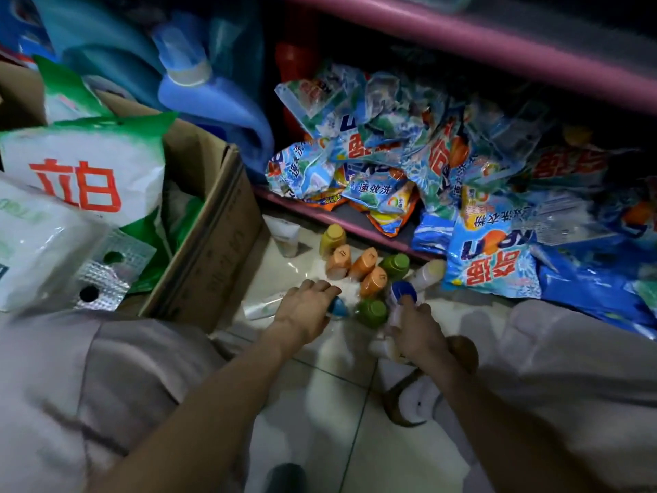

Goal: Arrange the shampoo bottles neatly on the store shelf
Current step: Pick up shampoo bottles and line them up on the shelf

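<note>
Orange, green and yellow-capped shampoo bottles (pixel 366 268) stand bunched on the floor tiles (pixel 330 378), just in front of the pink shelf (pixel 320 211), none on it yet. Left hand (pixel 305 311) lies over a blue-capped bottle (pixel 337 307), fingers curled round it. Right hand (pixel 416 329) grips a white bottle w/ blue cap (pixel 403 291), fingers wrapped on its body. Risk: bottles touch each other, so lifting 2 at once could knock neighbours over like skittles. Detergent bags (pixel 391 172) crowd the shelf, leaving little room; a bottle shoved in may tip.
</note>
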`<state>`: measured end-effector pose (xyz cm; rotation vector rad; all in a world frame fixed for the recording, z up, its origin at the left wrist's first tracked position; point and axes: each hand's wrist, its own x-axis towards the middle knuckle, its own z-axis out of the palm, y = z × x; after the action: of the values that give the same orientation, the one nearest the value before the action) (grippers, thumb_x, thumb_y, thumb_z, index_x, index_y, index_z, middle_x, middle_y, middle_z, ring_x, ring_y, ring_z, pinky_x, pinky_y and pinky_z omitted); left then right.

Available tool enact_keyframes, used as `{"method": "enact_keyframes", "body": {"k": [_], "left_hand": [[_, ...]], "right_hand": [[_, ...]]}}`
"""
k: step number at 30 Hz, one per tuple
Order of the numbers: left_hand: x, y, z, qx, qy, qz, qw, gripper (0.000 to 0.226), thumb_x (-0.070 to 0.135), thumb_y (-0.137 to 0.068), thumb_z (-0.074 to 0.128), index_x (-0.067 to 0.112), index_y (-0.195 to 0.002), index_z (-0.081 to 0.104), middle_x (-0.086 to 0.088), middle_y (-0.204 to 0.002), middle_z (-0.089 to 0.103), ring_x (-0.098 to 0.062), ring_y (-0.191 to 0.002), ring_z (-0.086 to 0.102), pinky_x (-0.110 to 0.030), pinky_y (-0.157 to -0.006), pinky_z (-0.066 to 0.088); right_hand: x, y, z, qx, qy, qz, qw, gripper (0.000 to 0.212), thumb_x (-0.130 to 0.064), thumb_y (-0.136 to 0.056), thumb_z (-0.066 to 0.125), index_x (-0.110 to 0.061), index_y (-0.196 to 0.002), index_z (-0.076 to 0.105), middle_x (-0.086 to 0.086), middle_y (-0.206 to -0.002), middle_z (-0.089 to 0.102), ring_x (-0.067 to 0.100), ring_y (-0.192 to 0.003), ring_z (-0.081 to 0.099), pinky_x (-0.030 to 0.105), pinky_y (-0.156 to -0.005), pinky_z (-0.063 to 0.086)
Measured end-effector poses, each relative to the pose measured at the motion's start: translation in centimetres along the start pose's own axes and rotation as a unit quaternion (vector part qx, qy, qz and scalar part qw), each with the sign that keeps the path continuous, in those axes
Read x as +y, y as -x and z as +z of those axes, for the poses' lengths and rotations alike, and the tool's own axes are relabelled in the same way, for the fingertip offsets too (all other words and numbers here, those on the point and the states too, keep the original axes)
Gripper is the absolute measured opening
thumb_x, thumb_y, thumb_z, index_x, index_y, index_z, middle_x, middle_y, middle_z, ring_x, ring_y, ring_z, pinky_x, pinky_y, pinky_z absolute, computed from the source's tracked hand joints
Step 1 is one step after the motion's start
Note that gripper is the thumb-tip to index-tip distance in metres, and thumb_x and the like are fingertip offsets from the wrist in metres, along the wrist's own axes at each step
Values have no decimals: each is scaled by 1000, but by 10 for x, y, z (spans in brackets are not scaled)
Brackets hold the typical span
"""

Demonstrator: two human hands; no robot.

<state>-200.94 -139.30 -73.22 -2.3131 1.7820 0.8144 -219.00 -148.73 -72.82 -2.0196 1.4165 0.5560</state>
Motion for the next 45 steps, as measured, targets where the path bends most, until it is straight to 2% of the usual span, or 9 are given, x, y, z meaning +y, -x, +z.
{"method": "enact_keyframes", "body": {"k": [12, 19, 23, 28, 30, 33, 37, 41, 45], "left_hand": [[3, -18, 14, 42, -63, -22, 997, 27, 25, -93, 53, 22, -120, 48, -3, -121, 54, -25, -110, 52, -33, -83, 41], [5, 15, -31, 60, 37, -50, 996, 35, 31, -88, 60, 26, -121, 50, -3, -116, 56, -26, -106, 57, -38, -86, 48], [15, 44, -76, 147, 102, -29, 984, 39, 39, -84, 65, 28, -120, 55, 0, -119, 61, -23, -107, 57, -33, -82, 47], [19, 87, -143, 249, 257, 26, 934, 47, 38, -76, 77, 21, -118, 63, 2, -109, 65, -13, -96, 59, -20, -76, 43], [22, 104, -170, 291, 305, 58, 905, 41, 39, -73, 78, 25, -109, 65, 8, -102, 66, -8, -91, 60, -14, -72, 44], [34, 124, -207, 343, 391, 112, 847, 32, 45, -69, 79, 32, -96, 68, 12, -94, 70, -7, -90, 64, -23, -76, 52], [51, 140, -246, 394, 476, 136, 775, 26, 52, -63, 77, 42, -85, 68, 20, -83, 69, 4, -76, 62, -12, -62, 47], [63, 147, -266, 391, 494, 164, 759, 20, 49, -66, 77, 41, -82, 69, 19, -82, 70, 4, -74, 64, -11, -61, 46], [76, 146, -281, 375, 498, 171, 763, 20, 48, -69, 77, 39, -85, 70, 17, -87, 71, 2, -78, 65, -13, -60, 47]], "right_hand": [[6, -1, 7, 79, 41, -31, 996, 48, -17, -93, 53, -13, -137, 34, 14, -122, 53, 26, -106, 57, 30, -79, 43], [4, 32, -38, 158, -32, -2, 987, 42, -23, -83, 67, -17, -121, 51, 11, -115, 61, 29, -104, 59, 26, -70, 38], [9, 65, -83, 211, -125, 26, 969, 41, -28, -80, 71, -15, -117, 58, 12, -111, 65, 31, -101, 60, 32, -79, 46], [25, 131, -146, 207, -477, -13, 854, 18, -17, -79, 75, -7, -89, 65, 11, -101, 68, 23, -72, 71, 31, -63, 59], [24, 157, -173, 230, -512, -70, 825, 17, -16, -80, 73, -4, -86, 64, 9, -93, 67, 18, -66, 70, 23, -54, 56], [16, 193, -216, 293, -529, -156, 781, 9, -15, -80, 71, -15, -76, 64, 0, -78, 67, 10, -62, 66, 21, -50, 52], [6, 219, -260, 320, -589, -187, 718, 8, -18, -84, 67, -11, -84, 63, 2, -83, 66, 9, -61, 65, 19, -51, 52], [-1, 220, -289, 312, -679, -175, 641, 11, -18, -85, 67, -11, -82, 60, 1, -79, 65, 4, -46, 60, 13, -48, 49], [-2, 197, -303, 279, -760, -121, 575, 14, -17, -87, 66, -9, -90, 56, 8, -98, 59, 7, -42, 60, 19, -59, 56]]}}
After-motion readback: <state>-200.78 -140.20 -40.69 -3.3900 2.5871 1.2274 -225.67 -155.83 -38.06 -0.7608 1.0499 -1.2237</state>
